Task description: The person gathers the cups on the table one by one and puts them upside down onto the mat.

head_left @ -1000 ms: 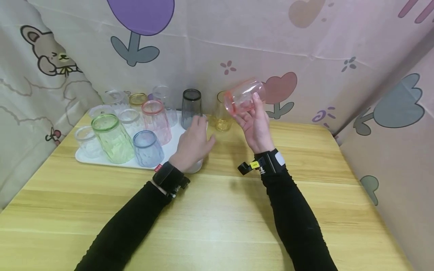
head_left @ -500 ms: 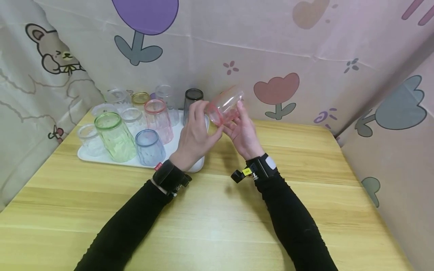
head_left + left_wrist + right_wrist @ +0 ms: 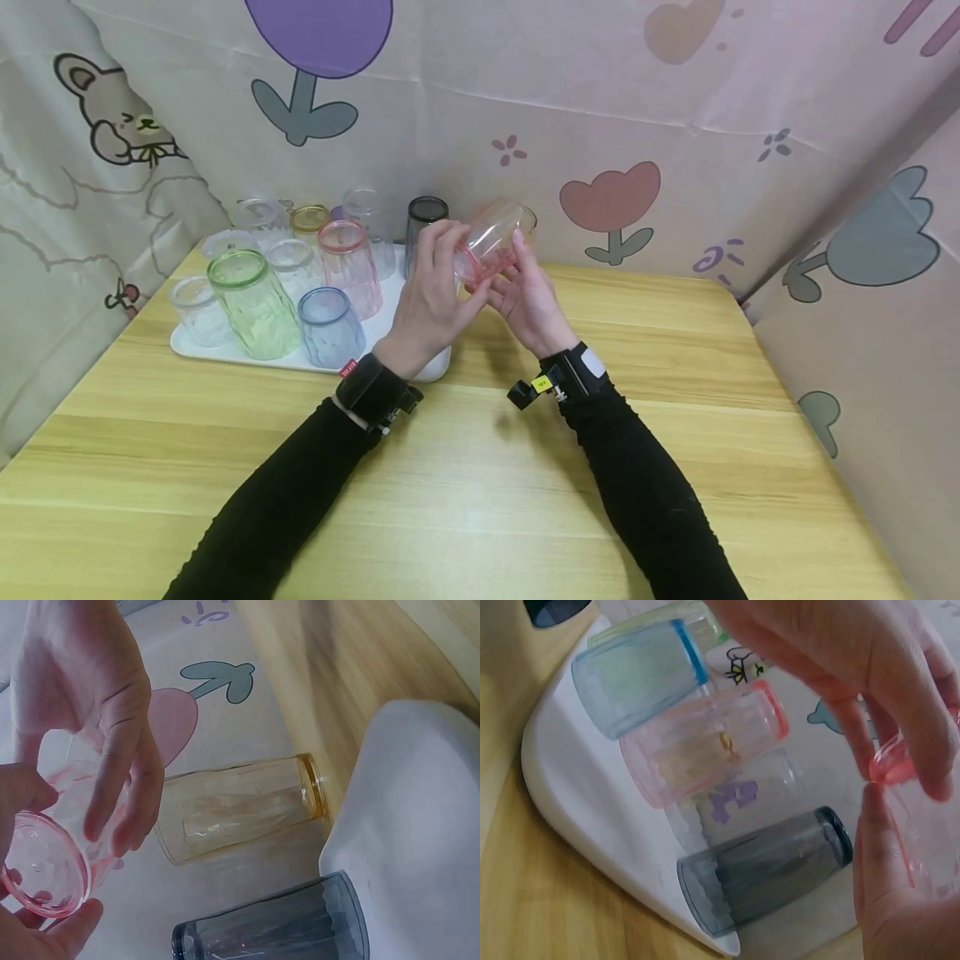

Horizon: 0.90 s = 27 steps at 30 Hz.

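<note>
Left hand (image 3: 431,287) and right hand (image 3: 525,296) both pinch tilted pink glass (image 3: 491,239), above tabletop (image 3: 675,400), right of tray (image 3: 300,358).

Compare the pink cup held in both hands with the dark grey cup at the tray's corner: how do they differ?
Colour: the pink cup is clear pink; the dark grey cup is smoky grey.
Pose: the pink cup is tilted on its side in the air; the dark grey cup stands upright.
Support: the pink cup is held by the left hand and right hand; the dark grey cup rests on the white tray, untouched.
Both are see-through tumblers.
</note>
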Available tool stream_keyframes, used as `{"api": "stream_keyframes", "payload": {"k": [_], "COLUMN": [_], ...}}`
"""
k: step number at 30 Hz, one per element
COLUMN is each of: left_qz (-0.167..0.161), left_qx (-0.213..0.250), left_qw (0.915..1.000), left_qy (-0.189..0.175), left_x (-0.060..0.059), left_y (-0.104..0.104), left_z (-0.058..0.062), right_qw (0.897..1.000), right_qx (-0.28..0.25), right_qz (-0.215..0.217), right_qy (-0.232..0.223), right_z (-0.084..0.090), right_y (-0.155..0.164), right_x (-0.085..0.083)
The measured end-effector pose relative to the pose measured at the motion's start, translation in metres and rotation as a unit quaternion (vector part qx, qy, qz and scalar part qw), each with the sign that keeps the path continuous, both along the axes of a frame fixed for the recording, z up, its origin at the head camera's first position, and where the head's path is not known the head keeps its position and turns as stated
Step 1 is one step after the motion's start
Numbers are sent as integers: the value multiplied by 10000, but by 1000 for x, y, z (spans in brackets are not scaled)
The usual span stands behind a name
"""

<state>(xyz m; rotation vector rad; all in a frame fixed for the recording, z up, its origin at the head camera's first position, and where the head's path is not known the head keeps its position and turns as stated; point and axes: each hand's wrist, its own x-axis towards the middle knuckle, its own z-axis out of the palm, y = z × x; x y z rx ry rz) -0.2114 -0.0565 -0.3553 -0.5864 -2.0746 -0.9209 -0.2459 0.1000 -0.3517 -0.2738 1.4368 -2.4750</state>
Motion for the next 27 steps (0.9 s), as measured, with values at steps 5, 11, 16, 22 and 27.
{"api": "stream_keyframes", "payload": {"k": [5,11,16,22,27], "left_qz": [37,183,404,757,920], "left_qx": [-32,-102,-102,-89,-39], "left_qw": [9992,9979,9979,9969,9956], "left_qy": [388,613,491,218,-171], "left_x": [-3,-5,-5,-8,-9], "left_y": [-7,-18,-27,-36,-38], "left_z": [4,12,17,20,19], "right_qw": [9983,9836,9576,9132,8729], "right_qx": [482,1650,2798,3951,4684], "right_qz": [-18,-315,-176,241,596], "right_qy": [312,658,661,966,1229], "right_z": [-2,-7,-16,-28,-37], "right_y": [2,7,6,-2,-9], "right_x": [-3,-8,-9,-4,2]}}
